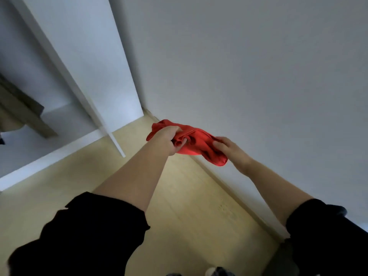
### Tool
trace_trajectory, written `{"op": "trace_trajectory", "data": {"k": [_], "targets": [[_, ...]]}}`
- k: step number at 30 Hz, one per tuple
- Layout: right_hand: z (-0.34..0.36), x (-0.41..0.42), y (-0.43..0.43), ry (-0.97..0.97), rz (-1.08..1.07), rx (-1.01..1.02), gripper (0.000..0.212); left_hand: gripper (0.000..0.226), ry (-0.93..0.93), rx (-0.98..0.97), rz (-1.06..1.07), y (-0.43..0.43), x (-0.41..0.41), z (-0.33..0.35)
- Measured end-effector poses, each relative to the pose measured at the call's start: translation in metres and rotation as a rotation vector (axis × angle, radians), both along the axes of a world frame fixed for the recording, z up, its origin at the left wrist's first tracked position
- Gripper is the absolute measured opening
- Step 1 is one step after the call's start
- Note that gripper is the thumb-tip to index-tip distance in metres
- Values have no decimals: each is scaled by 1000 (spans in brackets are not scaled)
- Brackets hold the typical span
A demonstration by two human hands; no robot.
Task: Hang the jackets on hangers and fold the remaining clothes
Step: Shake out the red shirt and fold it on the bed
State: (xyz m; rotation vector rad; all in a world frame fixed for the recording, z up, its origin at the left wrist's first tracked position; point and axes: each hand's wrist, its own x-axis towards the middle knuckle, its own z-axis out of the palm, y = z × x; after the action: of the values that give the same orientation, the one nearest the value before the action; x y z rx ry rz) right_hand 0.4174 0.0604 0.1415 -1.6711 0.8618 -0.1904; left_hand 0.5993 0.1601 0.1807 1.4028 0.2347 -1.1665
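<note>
A bunched red garment [199, 143] hangs in the air in front of me, held above the floor near the wall. My left hand [169, 139] grips its left part, fingers curled into the cloth. My right hand [229, 149] holds its right end, thumb and fingers pinching the fabric. Both arms reach forward from black sleeves. No hanger is in view.
A white wardrobe [83, 62] stands at the left with an open compartment, where an olive-brown garment [22, 114] hangs. A plain grey wall [258, 66] fills the right. The floor [189, 206] is light wood, with a skirting board along the wall.
</note>
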Motion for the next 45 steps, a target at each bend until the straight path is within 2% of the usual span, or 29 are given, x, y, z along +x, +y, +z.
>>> {"op": "trace_trajectory", "data": {"k": [3,4,5,6,8,10,11,13,15,17,20,21,23,25,27,29,31,33,34,37,39,42,45], "targets": [[78,31,23,141,272,-463,94,8,16,-7,93,31,20,90],[102,43,32,150,316,-619,102,9,26,-28,137,43,27,116],[124,57,41,138,327,-751,101,9,34,-46,178,55,36,141],[142,70,47,114,325,-862,91,9,38,-60,216,67,44,162],[180,103,60,31,317,-1041,52,12,-1,-68,248,96,61,198],[215,140,78,-21,374,-1059,18,18,-61,-41,276,130,84,224],[233,159,87,-19,430,-1013,11,19,-80,-33,271,148,96,234],[262,204,120,-24,555,-968,13,19,-107,-33,293,197,131,248],[283,226,132,-13,648,-1002,15,17,-154,27,210,222,148,257],[303,266,163,-14,758,-1010,13,8,-367,175,114,263,182,272],[336,324,214,63,961,-991,17,75,-847,535,-183,327,237,294],[346,342,232,86,1018,-996,19,90,-969,565,-325,345,252,302],[363,375,266,114,1112,-1006,19,109,-1074,493,-579,369,277,316],[379,404,295,93,1164,-1018,13,115,-1182,517,-793,382,294,324],[392,431,320,65,1186,-1038,8,107,-1316,561,-904,391,313,325],[402,456,336,67,1196,-1068,13,93,-1400,611,-892,401,334,327],[409,485,344,91,1204,-1086,17,65,-1441,657,-826,412,361,333],[415,514,346,96,1202,-1082,16,33,-1407,613,-783,418,389,340],[419,529,346,91,1202,-1078,14,25,-1388,574,-751,419,405,343],[430,582,340,76,1191,-1069,8,15,-1356,483,-590,422,458,352],[441,622,335,85,1183,-1082,12,12,-1346,470,-514,421,498,362],[458,692,330,87,1172,-1147,25,7,-1377,513,-448,417,562,384],[479,768,324,6,1122,-1196,25,8,-1375,565,-411,410,629,416]]}}
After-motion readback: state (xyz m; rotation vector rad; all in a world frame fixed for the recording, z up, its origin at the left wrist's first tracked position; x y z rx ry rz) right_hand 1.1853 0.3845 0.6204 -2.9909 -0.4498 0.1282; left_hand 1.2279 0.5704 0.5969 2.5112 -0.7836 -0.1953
